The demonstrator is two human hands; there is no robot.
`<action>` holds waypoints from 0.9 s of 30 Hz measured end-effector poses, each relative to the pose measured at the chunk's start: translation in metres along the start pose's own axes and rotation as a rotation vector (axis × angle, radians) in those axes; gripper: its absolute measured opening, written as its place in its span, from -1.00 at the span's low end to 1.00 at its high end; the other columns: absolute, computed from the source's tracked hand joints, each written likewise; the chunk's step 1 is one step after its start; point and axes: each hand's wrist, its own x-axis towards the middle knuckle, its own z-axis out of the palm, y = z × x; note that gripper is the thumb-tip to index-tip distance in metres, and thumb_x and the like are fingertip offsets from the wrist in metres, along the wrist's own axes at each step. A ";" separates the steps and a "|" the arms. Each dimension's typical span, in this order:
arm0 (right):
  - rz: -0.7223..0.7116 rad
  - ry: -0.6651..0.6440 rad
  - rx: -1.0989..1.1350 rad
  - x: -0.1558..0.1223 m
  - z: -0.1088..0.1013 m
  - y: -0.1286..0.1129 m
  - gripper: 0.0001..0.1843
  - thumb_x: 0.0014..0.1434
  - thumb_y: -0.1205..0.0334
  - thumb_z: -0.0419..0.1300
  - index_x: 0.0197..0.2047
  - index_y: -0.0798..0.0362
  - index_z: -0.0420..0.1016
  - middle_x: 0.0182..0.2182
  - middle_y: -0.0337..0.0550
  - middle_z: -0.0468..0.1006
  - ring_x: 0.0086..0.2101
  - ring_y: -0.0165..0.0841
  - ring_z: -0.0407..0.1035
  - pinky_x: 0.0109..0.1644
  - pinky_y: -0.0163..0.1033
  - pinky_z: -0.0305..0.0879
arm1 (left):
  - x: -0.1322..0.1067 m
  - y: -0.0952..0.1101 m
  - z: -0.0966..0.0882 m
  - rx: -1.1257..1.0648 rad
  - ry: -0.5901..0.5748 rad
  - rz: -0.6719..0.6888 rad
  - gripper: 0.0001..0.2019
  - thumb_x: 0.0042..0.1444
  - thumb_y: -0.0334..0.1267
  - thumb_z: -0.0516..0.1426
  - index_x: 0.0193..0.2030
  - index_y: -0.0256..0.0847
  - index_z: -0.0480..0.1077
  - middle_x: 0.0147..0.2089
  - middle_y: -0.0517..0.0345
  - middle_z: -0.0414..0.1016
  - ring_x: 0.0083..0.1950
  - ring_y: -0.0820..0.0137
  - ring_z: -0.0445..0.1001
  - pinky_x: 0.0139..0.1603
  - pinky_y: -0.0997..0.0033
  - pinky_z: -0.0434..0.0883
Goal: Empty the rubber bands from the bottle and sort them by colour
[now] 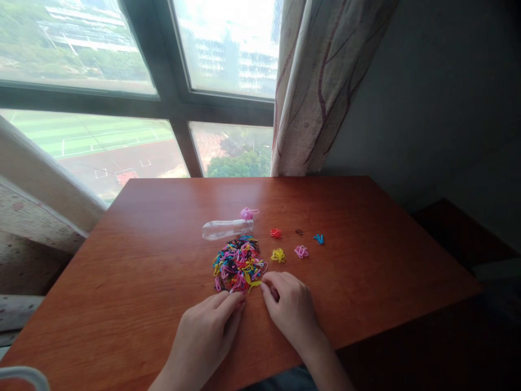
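A heap of small colourful rubber bands (238, 263) lies on the wooden table. At its right near edge, my right hand (291, 307) is closed in a pinch on a yellow rubber band (254, 284) that stretches out of the heap. My left hand (209, 323) rests at the near side, thumb and fingers pressed together against the heap's edge; what they hold, if anything, is hidden. To the right lie small separate groups: red bands (275, 233), yellow bands (278, 255), pink bands (302, 251), blue bands (319, 239) and a dark band (299, 232).
Behind the heap a clear plastic bottle (223, 229) lies on its side, with a pink cap (246, 213) just beyond its neck. The table (366, 271) reaches back to a window and a curtain (321, 81). A pale curved object (24, 374) shows at the lower left.
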 end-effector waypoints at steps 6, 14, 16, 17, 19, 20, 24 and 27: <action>-0.007 -0.003 0.000 0.000 0.001 0.001 -0.86 0.20 0.39 0.16 -0.37 -0.01 0.41 -0.48 -0.29 0.46 -0.41 -0.38 0.30 -0.31 -0.28 -0.01 | 0.000 0.003 -0.001 0.004 0.021 -0.013 -0.77 0.31 -0.23 -0.02 -0.17 -0.07 0.47 -0.31 0.20 0.61 -0.39 0.37 0.58 -0.42 0.44 0.42; 0.006 -0.006 0.053 -0.001 -0.003 0.001 -0.88 0.19 0.38 0.17 -0.37 0.00 0.44 -0.52 -0.31 0.41 -0.44 -0.40 0.29 -0.33 -0.30 0.03 | 0.000 0.003 -0.004 -0.003 0.041 -0.024 -0.77 0.30 -0.24 -0.02 -0.18 -0.07 0.48 -0.31 0.19 0.61 -0.40 0.39 0.57 -0.42 0.47 0.41; 0.005 -0.014 0.061 -0.001 -0.004 0.000 -0.88 0.19 0.37 0.16 -0.37 0.00 0.45 -0.53 -0.31 0.41 -0.44 -0.39 0.30 -0.33 -0.30 0.04 | 0.003 0.006 -0.005 -0.019 0.041 -0.021 -0.78 0.30 -0.26 -0.01 -0.18 -0.08 0.47 -0.32 0.20 0.61 -0.40 0.39 0.57 -0.42 0.48 0.40; 0.004 -0.018 0.069 -0.001 -0.005 0.000 -0.88 0.20 0.37 0.16 -0.37 0.00 0.45 -0.53 -0.31 0.41 -0.44 -0.39 0.30 -0.33 -0.30 0.04 | 0.004 0.008 -0.006 -0.028 0.044 -0.017 -0.78 0.29 -0.26 -0.01 -0.19 -0.08 0.47 -0.33 0.20 0.60 -0.39 0.39 0.57 -0.42 0.48 0.40; 0.004 -0.027 0.097 -0.001 -0.005 0.000 -0.88 0.20 0.36 0.16 -0.37 0.00 0.46 -0.53 -0.30 0.41 -0.45 -0.40 0.31 -0.33 -0.31 0.06 | 0.008 0.012 -0.007 -0.041 0.050 -0.010 -0.78 0.29 -0.27 -0.01 -0.21 -0.09 0.47 -0.35 0.21 0.59 -0.40 0.39 0.57 -0.45 0.48 0.38; 0.008 -0.028 0.115 -0.001 -0.005 0.000 -0.88 0.20 0.35 0.16 -0.37 0.00 0.46 -0.54 -0.30 0.42 -0.46 -0.40 0.31 -0.34 -0.31 0.07 | 0.009 0.014 -0.007 -0.040 0.050 -0.008 -0.78 0.29 -0.28 -0.02 -0.21 -0.09 0.47 -0.36 0.21 0.59 -0.41 0.39 0.56 -0.46 0.48 0.38; 0.038 -0.022 0.178 -0.002 -0.005 0.002 -0.88 0.20 0.33 0.15 -0.37 0.01 0.46 -0.54 -0.29 0.41 -0.48 -0.41 0.30 -0.37 -0.34 0.10 | 0.013 0.016 -0.004 -0.018 0.039 -0.006 -0.78 0.28 -0.28 -0.01 -0.21 -0.09 0.47 -0.34 0.21 0.60 -0.41 0.36 0.57 -0.44 0.44 0.39; 0.046 -0.011 0.188 -0.001 -0.005 0.003 -0.89 0.19 0.33 0.15 -0.37 0.02 0.46 -0.54 -0.29 0.41 -0.48 -0.41 0.30 -0.37 -0.35 0.11 | 0.011 0.015 -0.002 -0.003 0.030 -0.004 -0.78 0.28 -0.28 -0.02 -0.22 -0.09 0.47 -0.34 0.20 0.60 -0.41 0.35 0.57 -0.44 0.43 0.40</action>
